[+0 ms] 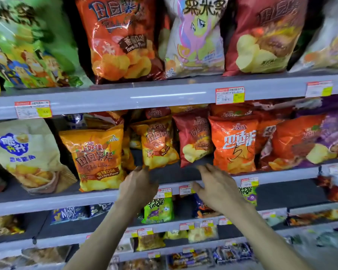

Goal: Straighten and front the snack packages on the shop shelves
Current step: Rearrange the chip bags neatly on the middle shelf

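A: Where are the hands sitting right now?

B: Both are reaching up to the middle shelf (281, 175). The left hand (139, 187) is hanging open just under the small yellow bag (158, 143), fingertips close to its bottom edge, though I cannot tell whether they are touching it. The right hand (217, 184) is spreading its fingers over the bare strip of shelf below the dark red bag (193, 139). Neither one is gripping anything.

A: And those two bags are the ones needing work?

B: I am judging so. They are standing further back than the big yellow bag (98, 158) on their left and the orange bag (233, 145) on their right, and both are leaning a little.

A: How are they likely to handle?

B: Light and puffy, I am guessing, full of air, with glossy film that is probably slippery. The chips inside are breakable, so squeezing the middle is a poor idea. Taking each by its lower corners or side seams and sliding it forward looks safer.

A: How many are you counting in that row?

B: Across the front I am seeing a cream bag (25, 152), then the four already named, then more red and purple ones on the right, overlapping too much to count. Two price tags (185, 190) are showing between the hands.
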Demonstrator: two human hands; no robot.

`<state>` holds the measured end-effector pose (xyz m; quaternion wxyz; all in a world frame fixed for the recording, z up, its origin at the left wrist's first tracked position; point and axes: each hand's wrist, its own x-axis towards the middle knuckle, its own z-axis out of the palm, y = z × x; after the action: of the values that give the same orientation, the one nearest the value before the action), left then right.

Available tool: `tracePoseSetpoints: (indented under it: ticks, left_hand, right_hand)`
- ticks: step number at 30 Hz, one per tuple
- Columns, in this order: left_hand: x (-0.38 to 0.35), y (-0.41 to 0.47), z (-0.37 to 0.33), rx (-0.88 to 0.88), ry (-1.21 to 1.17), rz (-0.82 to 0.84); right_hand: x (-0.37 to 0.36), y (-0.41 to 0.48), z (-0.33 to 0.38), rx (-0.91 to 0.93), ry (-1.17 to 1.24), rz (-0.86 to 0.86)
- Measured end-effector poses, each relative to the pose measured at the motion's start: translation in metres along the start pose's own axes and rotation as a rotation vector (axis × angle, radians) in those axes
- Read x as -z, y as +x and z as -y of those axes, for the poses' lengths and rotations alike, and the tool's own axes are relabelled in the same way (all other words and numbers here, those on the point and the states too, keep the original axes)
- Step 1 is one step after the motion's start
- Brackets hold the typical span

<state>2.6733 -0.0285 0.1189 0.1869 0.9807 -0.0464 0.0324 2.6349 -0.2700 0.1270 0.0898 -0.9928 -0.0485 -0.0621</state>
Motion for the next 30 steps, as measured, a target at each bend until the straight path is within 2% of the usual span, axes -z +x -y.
tracePoseSetpoints:
  ticks: [5,14,25,30]
  left_hand:
    - [-0.002,0.027,0.001,0.035,-0.06,0.004]
    - [-0.023,0.076,-0.006,0.113,-0.352,-0.064]
    - [-0.039,0.12,0.001,0.194,-0.863,-0.139]
    - [-0.04,0.124,-0.003,0.257,-0.936,-0.206]
  right_hand:
    - [-0.003,0.033,0.009,0.013,0.041,-0.013]
    - [-0.007,0.072,0.012,-0.154,0.106,-0.119]
    - [-0.04,0.105,0.0,-0.387,0.666,-0.084]
    - [-0.052,0.117,-0.004,-0.432,0.745,-0.075]
